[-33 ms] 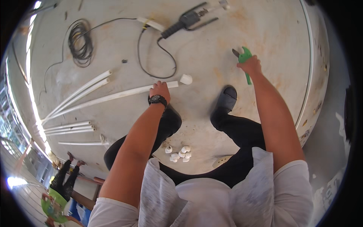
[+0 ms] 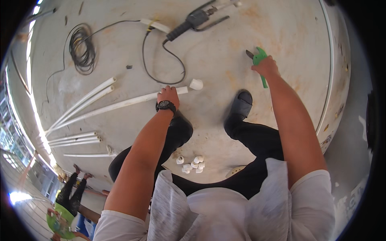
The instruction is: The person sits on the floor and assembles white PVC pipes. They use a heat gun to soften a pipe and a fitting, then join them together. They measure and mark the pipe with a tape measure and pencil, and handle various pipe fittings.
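My left hand (image 2: 168, 96), with a black watch at its wrist, is closed around a long white plastic pipe (image 2: 124, 103) near its right end. Just past that end, a short white pipe fitting (image 2: 196, 84) lies on the floor, apart from the pipe. To the right, my right hand (image 2: 267, 66) grips a green pipe cutter (image 2: 259, 55), its dark blade pointing away and to the left. The cutter's jaws stand apart with nothing between them. Its lower handle shows below my fingers.
A plastic pipe welding iron (image 2: 188, 25) lies at the back, its cord looping nearby. Coiled black cable (image 2: 82, 50) sits far left. More white pipes (image 2: 86, 97) lie at left. Several white fittings (image 2: 196, 161) are between my legs. A person in a green top (image 2: 62, 219) is at lower left.
The whole view has shifted slightly, with the welding iron and cable a little further left. Both hands keep their holds on the pipe and the cutter.
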`<state>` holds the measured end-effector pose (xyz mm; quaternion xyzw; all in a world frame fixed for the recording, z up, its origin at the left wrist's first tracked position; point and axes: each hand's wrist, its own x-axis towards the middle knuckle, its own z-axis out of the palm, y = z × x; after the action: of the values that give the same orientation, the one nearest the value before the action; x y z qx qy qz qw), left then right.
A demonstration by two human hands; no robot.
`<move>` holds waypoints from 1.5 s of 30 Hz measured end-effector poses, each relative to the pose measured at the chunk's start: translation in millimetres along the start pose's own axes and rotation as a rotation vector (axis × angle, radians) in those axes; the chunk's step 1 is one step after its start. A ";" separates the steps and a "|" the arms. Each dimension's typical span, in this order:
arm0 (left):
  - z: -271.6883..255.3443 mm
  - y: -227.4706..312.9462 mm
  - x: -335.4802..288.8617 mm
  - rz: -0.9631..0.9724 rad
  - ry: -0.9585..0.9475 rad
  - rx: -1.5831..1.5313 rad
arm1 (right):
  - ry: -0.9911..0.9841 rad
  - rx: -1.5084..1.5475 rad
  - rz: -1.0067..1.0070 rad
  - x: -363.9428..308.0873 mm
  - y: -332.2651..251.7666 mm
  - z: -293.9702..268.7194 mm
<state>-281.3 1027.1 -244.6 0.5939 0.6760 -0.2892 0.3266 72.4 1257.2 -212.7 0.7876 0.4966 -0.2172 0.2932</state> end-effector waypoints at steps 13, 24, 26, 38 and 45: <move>-202.2 -63.4 29.1 0.537 -0.362 0.234 | -0.658 -0.351 -1.039 -78.0 -182.1 90.8; -278.3 -99.2 1.1 0.268 0.132 -0.168 | -0.514 -0.252 -0.902 -109.0 -161.1 102.6; -275.6 -98.3 12.5 0.263 0.144 -0.156 | -0.644 -0.230 -0.834 -92.6 -160.3 84.3; -233.0 -92.7 18.3 0.214 0.339 -0.272 | -0.666 0.501 -0.826 -59.3 -158.1 85.6; -231.6 -94.1 24.4 0.216 0.425 -0.255 | -0.563 1.278 -0.497 -99.7 -215.3 118.7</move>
<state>-399.3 1210.4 -120.0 0.6639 0.6932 -0.0341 0.2785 -170.6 1183.6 -289.6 0.5834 0.3431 -0.7176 -0.1641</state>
